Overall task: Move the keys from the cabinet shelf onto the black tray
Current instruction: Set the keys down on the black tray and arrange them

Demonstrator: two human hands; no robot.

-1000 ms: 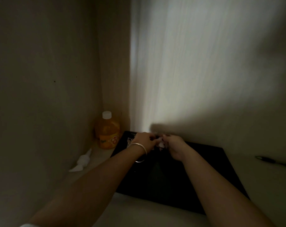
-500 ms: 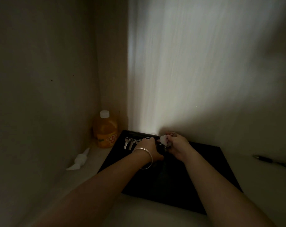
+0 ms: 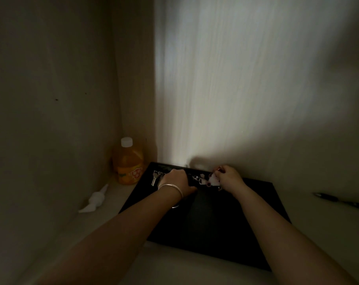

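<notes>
So the hands have spread apart since a moment ago. The left hand (image 3: 177,182) now rests palm down on the far end of the black tray (image 3: 211,223), can't tell what's under it, and the keys (image 3: 156,176) lie on the tray just left of it. The right hand (image 3: 229,178) is pinched shut on a white charm (image 3: 212,180) (keychain bit, I think). Looks basically placed, just being laid out.

Two bare forearms without sleeves, thin silver bangle (image 3: 171,189) on the left wrist
</notes>
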